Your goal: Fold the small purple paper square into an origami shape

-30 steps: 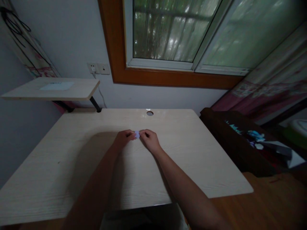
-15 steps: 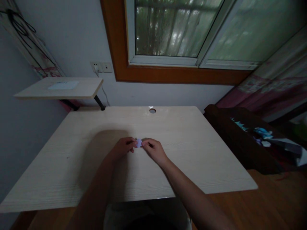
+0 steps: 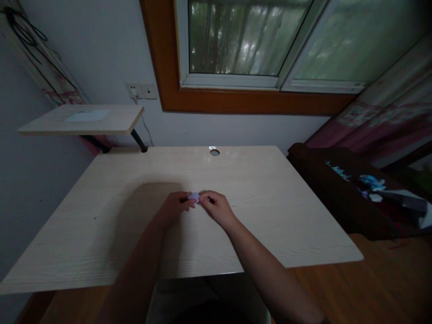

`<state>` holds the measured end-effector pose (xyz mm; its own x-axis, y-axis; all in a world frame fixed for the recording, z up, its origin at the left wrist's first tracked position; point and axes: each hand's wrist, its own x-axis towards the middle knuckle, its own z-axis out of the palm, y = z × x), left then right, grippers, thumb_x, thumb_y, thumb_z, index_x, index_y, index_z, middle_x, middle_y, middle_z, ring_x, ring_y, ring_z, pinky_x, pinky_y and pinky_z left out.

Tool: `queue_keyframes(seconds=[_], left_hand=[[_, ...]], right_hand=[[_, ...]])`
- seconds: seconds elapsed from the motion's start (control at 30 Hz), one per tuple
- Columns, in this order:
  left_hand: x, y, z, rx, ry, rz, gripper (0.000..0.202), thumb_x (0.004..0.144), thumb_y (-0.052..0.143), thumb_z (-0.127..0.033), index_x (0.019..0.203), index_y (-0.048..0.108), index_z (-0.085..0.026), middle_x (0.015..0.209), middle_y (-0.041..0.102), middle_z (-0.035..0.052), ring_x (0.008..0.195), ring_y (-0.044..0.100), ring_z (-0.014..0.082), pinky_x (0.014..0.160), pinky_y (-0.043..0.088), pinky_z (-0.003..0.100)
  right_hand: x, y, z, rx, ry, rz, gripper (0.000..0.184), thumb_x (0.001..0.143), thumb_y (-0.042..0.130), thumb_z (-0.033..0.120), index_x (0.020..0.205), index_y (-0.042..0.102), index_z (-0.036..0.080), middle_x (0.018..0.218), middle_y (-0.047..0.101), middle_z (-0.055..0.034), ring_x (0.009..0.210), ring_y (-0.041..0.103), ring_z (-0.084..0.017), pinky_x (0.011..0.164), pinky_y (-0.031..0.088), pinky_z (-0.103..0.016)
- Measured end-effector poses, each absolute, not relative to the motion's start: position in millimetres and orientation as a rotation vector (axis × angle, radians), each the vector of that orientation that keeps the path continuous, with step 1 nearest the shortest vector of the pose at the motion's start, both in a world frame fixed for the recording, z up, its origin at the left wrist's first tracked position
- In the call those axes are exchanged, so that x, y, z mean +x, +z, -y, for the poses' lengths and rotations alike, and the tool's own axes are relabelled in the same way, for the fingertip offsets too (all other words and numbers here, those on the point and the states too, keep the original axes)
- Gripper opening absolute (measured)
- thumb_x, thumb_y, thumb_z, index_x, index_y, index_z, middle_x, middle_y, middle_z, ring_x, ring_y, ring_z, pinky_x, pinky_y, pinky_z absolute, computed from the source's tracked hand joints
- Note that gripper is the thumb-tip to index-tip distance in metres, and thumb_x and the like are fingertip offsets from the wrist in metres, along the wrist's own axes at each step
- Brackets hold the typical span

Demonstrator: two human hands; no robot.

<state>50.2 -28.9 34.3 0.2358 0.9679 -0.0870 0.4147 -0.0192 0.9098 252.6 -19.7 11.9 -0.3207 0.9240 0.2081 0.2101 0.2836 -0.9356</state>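
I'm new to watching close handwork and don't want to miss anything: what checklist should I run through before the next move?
1. Left grip has the small pale purple piece: ok, pinching its left side.
2. Right grip at the piece: ok, at its right edge.
3. Piece raised off the tabletop: cannot tell.
4. Folds in the piece: cannot tell, too small.
5. Round hole away from both grips: ok, beyond them, near the wall.
6. Light for fine detail: probably not ok, looks dim.

Left hand [image 3: 173, 204] and right hand [image 3: 218, 208] pinch a small purple piece [image 3: 194, 196].
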Motion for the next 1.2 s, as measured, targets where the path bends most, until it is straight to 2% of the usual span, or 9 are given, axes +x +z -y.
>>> queue_keyframes(seconds=[0.3,0.53,0.7,0.87,1.07,1.2], left_hand=[[48.4,34.9,30.4,1.450,0.834,-1.242,0.033,0.077,0.069,-0.046,0.071,0.076,-0.015,0.060,0.069,0.0032,0.056,0.058,0.0142,0.060,0.043,0.026],[48.1,36.4,29.6,1.465,0.828,-1.230,0.039,0.084,0.059,-0.047,0.070,0.076,-0.015,0.059,0.066,0.0033,0.055,0.053,0.0132,0.057,0.037,0.026],[47.7,34.5,27.2,1.497,0.829,-1.240,0.040,0.085,0.058,-0.049,0.071,0.073,-0.015,0.063,0.067,0.0037,0.060,0.057,0.0144,0.060,0.041,0.025],[48.5,35.5,27.5,1.521,0.831,-1.307,0.040,0.084,0.059,-0.051,0.074,0.073,-0.015,0.064,0.068,0.0038,0.060,0.058,0.0149,0.060,0.043,0.025],[47.0,27.5,26.6,1.604,0.787,-1.239,0.038,0.088,0.056,-0.047,0.078,0.074,-0.016,0.068,0.071,0.0051,0.063,0.062,0.0153,0.063,0.045,0.025],[48.1,24.9,25.9,1.650,0.770,-1.222,0.038,0.087,0.056,-0.047,0.077,0.075,-0.016,0.069,0.072,0.0053,0.063,0.062,0.0154,0.064,0.046,0.026]], right_hand=[[252.3,19.7,21.5,-0.988,0.999,1.842,0.025,0.096,0.053,0.039,0.085,0.068,0.021,0.081,0.066,-0.0038,0.078,0.061,-0.017,0.072,0.047,-0.027],[251.0,17.9,21.4,-1.025,1.002,1.813,0.026,0.097,0.051,0.038,0.084,0.065,0.021,0.079,0.063,-0.0035,0.074,0.060,-0.016,0.068,0.047,-0.026],[251.2,18.4,22.1,-1.056,1.018,1.785,0.027,0.096,0.051,0.040,0.084,0.065,0.021,0.078,0.063,-0.0029,0.071,0.059,-0.016,0.066,0.047,-0.026],[252.1,16.4,21.3,-1.070,1.035,1.707,0.026,0.095,0.054,0.041,0.086,0.066,0.020,0.079,0.064,-0.0026,0.069,0.058,-0.015,0.065,0.046,-0.026],[251.1,18.9,19.1,-1.046,1.012,1.686,0.023,0.090,0.062,0.042,0.095,0.072,0.021,0.088,0.067,-0.0052,0.078,0.060,-0.017,0.072,0.047,-0.028],[248.9,15.1,16.1,-1.047,1.042,1.684,0.021,0.087,0.066,0.040,0.089,0.074,0.021,0.085,0.068,-0.0045,0.077,0.061,-0.017,0.072,0.047,-0.028]])
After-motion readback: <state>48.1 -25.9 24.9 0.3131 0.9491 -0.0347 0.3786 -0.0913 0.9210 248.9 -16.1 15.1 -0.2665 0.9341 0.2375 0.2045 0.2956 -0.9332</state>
